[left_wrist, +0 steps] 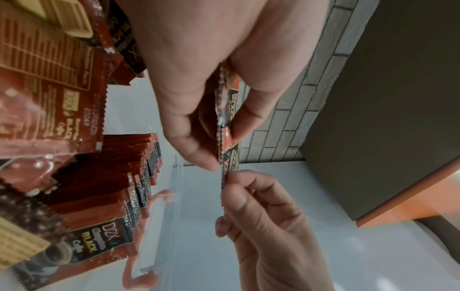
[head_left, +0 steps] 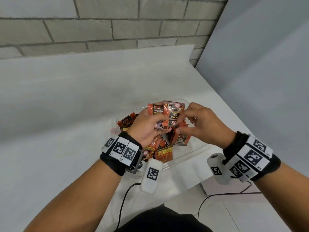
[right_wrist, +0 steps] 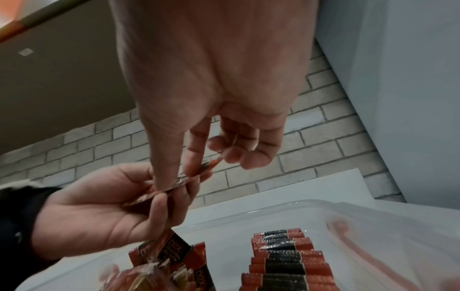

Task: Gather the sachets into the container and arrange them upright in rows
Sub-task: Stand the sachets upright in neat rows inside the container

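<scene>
A clear plastic container (head_left: 198, 150) sits on the white table and holds red and black coffee sachets. Over it, my left hand (head_left: 165, 123) grips a couple of sachets (head_left: 156, 110) between thumb and fingers. My right hand (head_left: 178, 125) pinches the lower edge of the front sachet (head_left: 173, 114), which is upside down. In the left wrist view these held sachets (left_wrist: 226, 118) show edge-on. A row of upright sachets (right_wrist: 281, 261) stands along the container's right side. Loose sachets (head_left: 163, 151) lie jumbled in its near and left parts.
The brick wall (head_left: 100, 30) runs behind the table, and a grey panel (head_left: 259, 72) stands on the right. The table's right edge (head_left: 234, 119) passes close to the container. Cables (head_left: 123, 201) hang from both wrist units near my lap.
</scene>
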A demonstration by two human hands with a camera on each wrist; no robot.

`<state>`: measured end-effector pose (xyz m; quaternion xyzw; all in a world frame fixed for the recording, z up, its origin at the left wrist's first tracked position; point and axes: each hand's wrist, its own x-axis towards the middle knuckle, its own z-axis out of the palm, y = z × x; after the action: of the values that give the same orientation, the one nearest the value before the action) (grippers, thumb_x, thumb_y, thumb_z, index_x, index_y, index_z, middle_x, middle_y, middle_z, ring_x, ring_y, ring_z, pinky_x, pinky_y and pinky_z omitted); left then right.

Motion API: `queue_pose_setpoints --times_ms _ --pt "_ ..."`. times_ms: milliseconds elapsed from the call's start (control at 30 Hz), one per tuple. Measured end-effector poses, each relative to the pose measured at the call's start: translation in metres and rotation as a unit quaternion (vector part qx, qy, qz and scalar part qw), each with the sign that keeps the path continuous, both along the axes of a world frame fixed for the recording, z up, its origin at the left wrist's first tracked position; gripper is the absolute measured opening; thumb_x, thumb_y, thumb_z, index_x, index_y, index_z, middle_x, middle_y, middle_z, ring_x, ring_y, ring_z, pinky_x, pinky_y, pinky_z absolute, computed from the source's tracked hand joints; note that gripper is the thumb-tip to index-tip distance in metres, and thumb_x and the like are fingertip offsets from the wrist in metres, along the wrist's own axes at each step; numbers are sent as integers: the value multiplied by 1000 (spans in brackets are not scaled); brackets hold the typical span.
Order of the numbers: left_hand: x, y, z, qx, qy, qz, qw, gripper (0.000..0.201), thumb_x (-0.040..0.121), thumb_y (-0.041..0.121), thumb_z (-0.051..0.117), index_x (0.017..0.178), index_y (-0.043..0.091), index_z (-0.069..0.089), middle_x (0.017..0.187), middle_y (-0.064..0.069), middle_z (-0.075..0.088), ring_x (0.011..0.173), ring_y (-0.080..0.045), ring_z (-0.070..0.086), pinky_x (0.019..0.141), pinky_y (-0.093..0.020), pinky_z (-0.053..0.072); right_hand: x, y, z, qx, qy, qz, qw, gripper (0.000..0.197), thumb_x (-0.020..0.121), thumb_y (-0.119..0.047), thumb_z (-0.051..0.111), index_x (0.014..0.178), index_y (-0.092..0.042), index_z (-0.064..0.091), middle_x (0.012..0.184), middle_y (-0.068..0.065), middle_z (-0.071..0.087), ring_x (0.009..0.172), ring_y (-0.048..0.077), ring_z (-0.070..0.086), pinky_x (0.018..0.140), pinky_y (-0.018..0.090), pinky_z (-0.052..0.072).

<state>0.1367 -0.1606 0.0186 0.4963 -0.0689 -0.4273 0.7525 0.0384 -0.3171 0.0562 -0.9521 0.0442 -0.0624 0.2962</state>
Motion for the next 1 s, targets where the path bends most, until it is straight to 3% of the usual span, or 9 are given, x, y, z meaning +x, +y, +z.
queue_pose_setpoints --times_ms 167,300,400,467,567,667,800,933,1000 --pt "-1 0 0 7 -17 -21 1000 24 87 -4 59 103 15 60 101 -8 68 93 -24 65 74 -38 58 4 -5 4 -17 -46 -91 995 23 84 -26 69 106 -21 66 93 -6 50 75 6 52 64 3 37" --pt "-5 -1 0 4 -35 -42 998 27 87 -5 58 103 16 59 95 -4 70 85 -18 69 73 -35 58 9 -2 9 -3 29 -92 995 35 90 -26 62 124 -20 56 108 -2 60 85 15 62 53 3 40" --pt "-6 -1 1 -8 -38 -31 999 28 87 -9 57 100 15 60 90 -4 71 80 -15 70 72 -34 59 9 2 13 136 87 -159 974 33 88 -31 64 116 -21 48 97 0 65 74 14 63 41 8 39" --pt "-6 1 1 -17 -41 -26 999 29 86 -11 56 100 14 61 90 -4 72 81 -16 71 74 -35 59 8 7 13 221 112 -171 954 31 85 -25 69 105 -20 47 88 7 70 70 16 65 54 24 53" --pt "-5 3 1 -13 -35 -37 999 26 85 -8 59 103 10 60 94 -8 72 87 -21 69 78 -39 59 8 6 11 166 97 -132 972 25 84 -13 69 102 -23 54 79 9 69 71 25 65 72 46 57" --pt "-4 4 3 -3 -21 -38 999 21 86 2 62 104 13 59 99 -8 69 91 -21 65 81 -43 57 10 6 15 120 59 -114 984 28 91 -8 57 101 -34 61 87 3 64 77 26 63 67 36 55" --pt "-4 5 1 -13 -33 -38 999 36 87 -6 58 114 18 60 99 -4 72 92 -21 68 75 -39 59 9 10 17 174 78 -114 975 32 94 -9 52 119 -29 57 101 0 63 79 19 68 60 25 56" --pt "-4 7 2 -5 -44 -22 999 41 85 -11 57 115 18 60 97 -2 73 89 -18 69 74 -36 59 8 7 18 266 127 -141 945 23 91 -9 60 111 -14 51 95 12 65 68 19 68 63 32 60" --pt "-4 7 3 3 -43 -13 999 37 86 -6 59 114 18 61 96 -3 72 87 -18 69 76 -37 58 5 2 19 257 112 -133 951 15 90 -4 59 102 -12 56 93 21 65 66 20 66 68 39 59"
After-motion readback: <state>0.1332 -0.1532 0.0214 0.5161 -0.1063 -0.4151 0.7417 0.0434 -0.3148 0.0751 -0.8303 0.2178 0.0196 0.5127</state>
